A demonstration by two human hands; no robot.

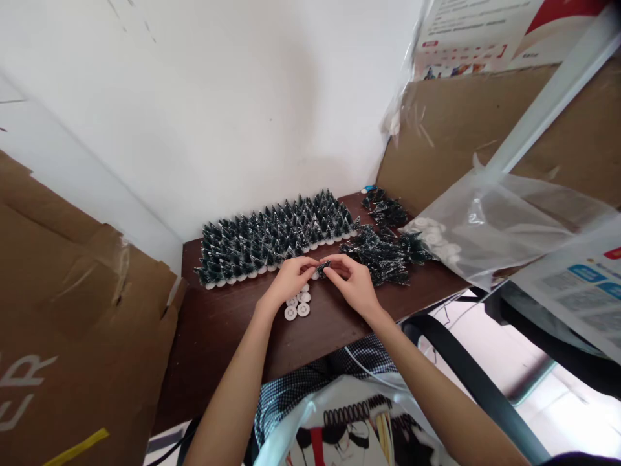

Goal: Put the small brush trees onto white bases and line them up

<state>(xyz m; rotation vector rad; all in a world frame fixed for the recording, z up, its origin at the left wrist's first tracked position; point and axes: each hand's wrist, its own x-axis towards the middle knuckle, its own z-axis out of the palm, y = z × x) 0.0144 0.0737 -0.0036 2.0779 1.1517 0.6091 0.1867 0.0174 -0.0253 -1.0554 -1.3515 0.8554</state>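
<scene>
Possibly, a slackening pinch could drop the small tree, clasped by the right hand over the table, beside white discs; the left hand adjoins, grip unclear.

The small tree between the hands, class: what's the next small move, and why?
Perhaps seat the small tree on a white disc: the left hand and right hand meet at it, discs lie close by, and the standing trees behind have white bases. Whether it already has one is unclear.
</scene>
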